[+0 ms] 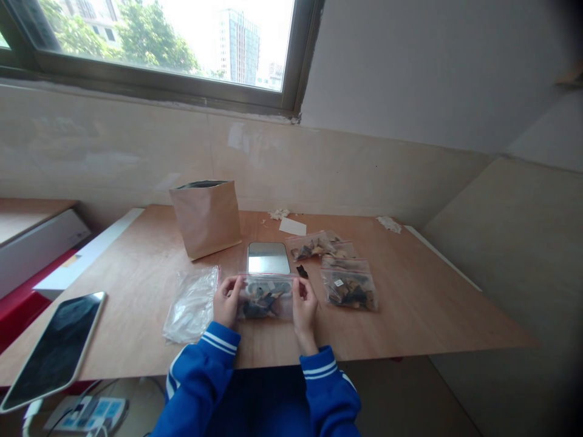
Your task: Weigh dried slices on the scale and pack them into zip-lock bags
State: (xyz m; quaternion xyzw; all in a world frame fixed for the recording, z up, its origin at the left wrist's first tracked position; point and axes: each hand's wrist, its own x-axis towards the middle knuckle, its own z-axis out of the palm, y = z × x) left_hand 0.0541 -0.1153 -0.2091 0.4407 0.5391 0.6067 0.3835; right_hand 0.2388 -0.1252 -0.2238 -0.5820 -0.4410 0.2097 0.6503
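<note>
Between my two hands is a clear zip bag [265,301] with dark, dried-looking pieces inside. My left hand [227,298] pinches its top left corner, and my right hand [304,300] pinches the top right corner. Just behind the bag lies a small scale [268,257] with a shiny metal plate. A dark loose piece [302,272] rests by my right fingertips. To the right are filled zip bags, a nearer one [350,288] with a small white label and others [314,245] behind it. Left of my left hand lies a pile of flat clear bags [191,303].
An open brown paper pouch [207,218] stands at the back left. A tablet [57,346] overhangs the table's left front edge, above a power strip [91,413]. A white card [293,226] and crumpled tissues [388,224] lie along the back, near the tiled wall.
</note>
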